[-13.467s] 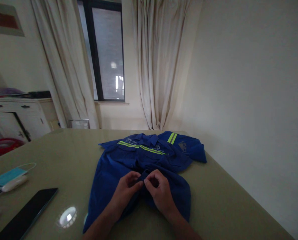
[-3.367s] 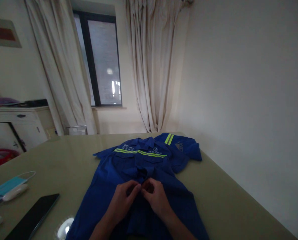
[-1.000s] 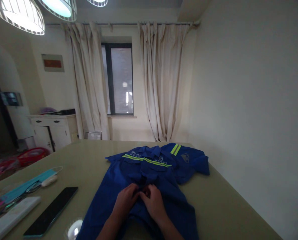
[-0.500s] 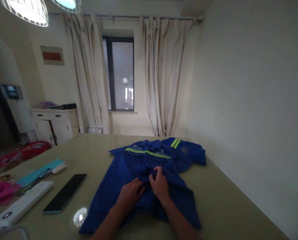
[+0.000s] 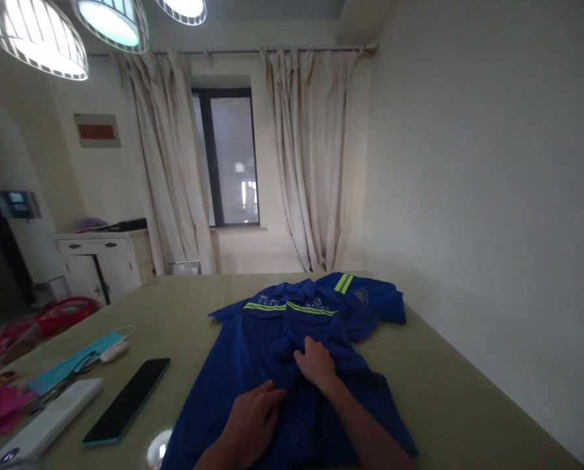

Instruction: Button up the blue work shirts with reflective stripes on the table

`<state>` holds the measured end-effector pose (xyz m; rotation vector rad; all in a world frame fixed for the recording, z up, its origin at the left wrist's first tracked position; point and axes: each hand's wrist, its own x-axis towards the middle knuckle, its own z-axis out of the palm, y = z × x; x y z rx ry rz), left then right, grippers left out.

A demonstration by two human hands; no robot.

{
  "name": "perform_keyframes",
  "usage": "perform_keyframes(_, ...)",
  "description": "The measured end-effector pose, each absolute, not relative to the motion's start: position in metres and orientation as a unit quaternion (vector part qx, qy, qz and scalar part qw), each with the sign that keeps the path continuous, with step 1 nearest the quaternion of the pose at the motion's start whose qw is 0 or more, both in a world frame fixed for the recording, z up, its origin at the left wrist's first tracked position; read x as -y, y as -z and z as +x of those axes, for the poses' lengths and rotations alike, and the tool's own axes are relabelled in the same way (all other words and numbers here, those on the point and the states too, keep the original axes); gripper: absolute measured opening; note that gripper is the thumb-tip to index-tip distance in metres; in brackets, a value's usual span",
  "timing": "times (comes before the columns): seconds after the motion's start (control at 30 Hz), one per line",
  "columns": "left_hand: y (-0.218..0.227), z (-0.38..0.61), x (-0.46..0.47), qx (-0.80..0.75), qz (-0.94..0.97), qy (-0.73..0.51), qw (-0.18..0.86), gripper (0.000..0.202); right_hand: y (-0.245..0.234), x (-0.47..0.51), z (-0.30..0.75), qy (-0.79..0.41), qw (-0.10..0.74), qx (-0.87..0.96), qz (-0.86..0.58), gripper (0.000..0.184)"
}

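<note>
A blue short-sleeved work shirt (image 5: 253,352) with yellow-green reflective stripes lies front up before me, its collar pointing away. My right hand (image 5: 316,362) is closed on the cloth near the middle of the front, where the fabric bunches up. Nearer to me and to the left, my left hand (image 5: 255,418) rests on the lower front with fingers stretched out toward the button strip. Its thumb is hard to make out. A button shows faintly low on the strip, between my forearms.
Left on the table (image 5: 189,294) are a black phone (image 5: 128,401), a white elongated device (image 5: 47,424), a blue face mask (image 5: 76,359), a small white object (image 5: 114,351) with dark cord and a pink item (image 5: 2,408). A wall (image 5: 492,228) borders the right side.
My left hand has moved nearer to me along the shirt front, away from my right hand. The lower shirt front lies more stretched out. The view has tilted up slightly.
</note>
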<state>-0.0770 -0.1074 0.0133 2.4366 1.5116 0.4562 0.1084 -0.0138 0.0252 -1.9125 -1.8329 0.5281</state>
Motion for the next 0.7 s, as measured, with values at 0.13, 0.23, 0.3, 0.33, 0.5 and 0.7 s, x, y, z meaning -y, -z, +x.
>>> perform_keyframes(0.13,-0.020,-0.084,0.088,-0.514,0.810,-0.172,0.223,0.026,-0.017,0.007,0.124,-0.272,0.241,0.654,-0.664,0.026)
perform_keyframes(0.23,-0.030,-0.082,0.062,-0.501,0.806,-0.198,0.245,0.021,-0.014,0.007,0.130,-0.316,0.262,0.650,-0.640,0.031)
perform_keyframes(0.3,-0.032,-0.078,0.042,-0.523,0.795,-0.236,0.200,0.019,-0.014,0.010,0.130,-0.310,0.289,0.653,-0.628,0.029)
perform_keyframes(0.33,-0.031,-0.075,0.032,-0.535,0.790,-0.237,0.182,0.023,-0.014,0.011,0.129,-0.297,0.306,0.656,-0.623,0.028)
perform_keyframes(0.5,-0.020,-0.063,-0.012,-0.554,0.790,-0.182,0.191,0.012,-0.014,0.016,0.121,-0.213,0.414,0.660,-0.589,0.017)
perform_keyframes(0.7,-0.006,-0.062,-0.023,-0.553,0.777,-0.209,0.216,0.011,-0.007,0.015,0.116,-0.397,0.492,0.587,-0.506,0.023)
